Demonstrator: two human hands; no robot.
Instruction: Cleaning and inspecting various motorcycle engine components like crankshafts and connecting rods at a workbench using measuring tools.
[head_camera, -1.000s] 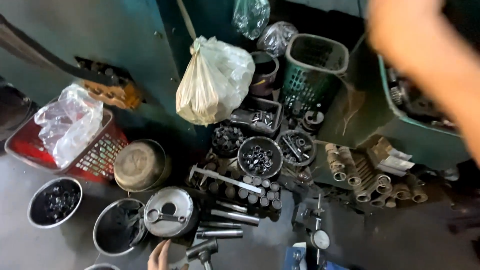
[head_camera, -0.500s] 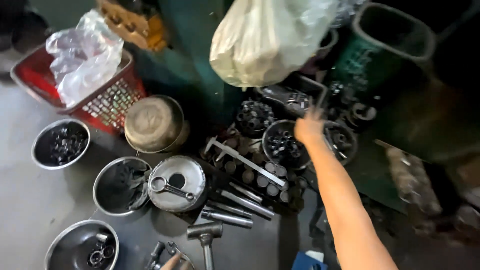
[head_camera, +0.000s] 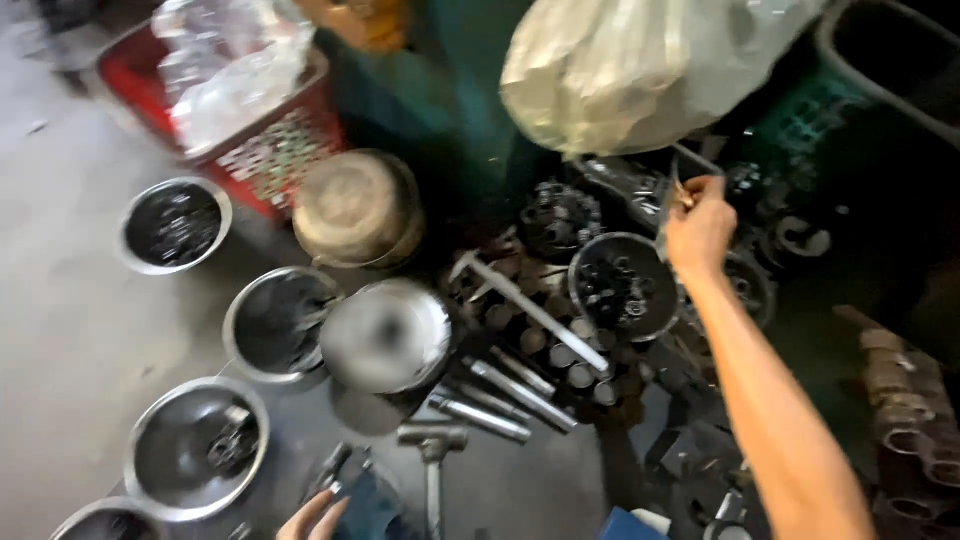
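The grey concrete floor (head_camera: 70, 330) is dirty and carries everything here; the landmark is the shallow round metal bowl of dark nuts (head_camera: 622, 285) in the middle. The right hand (head_camera: 698, 228) reaches just right of this bowl, its fingers closed around a thin metal handle (head_camera: 668, 205) that rises beside the bowl's rim. Above the bowl hangs a big pale plastic bag (head_camera: 640, 70), in front of a dark green machine body (head_camera: 450, 110). Left of the bowl lie long steel bars (head_camera: 520, 385) and several round steel pans (head_camera: 280, 322), and further left, higher, stands a red plastic basket (head_camera: 275, 150) with clear bags. The left hand (head_camera: 312, 518) shows only at the lower edge, far below-left of the bowl; I cannot tell its grip.
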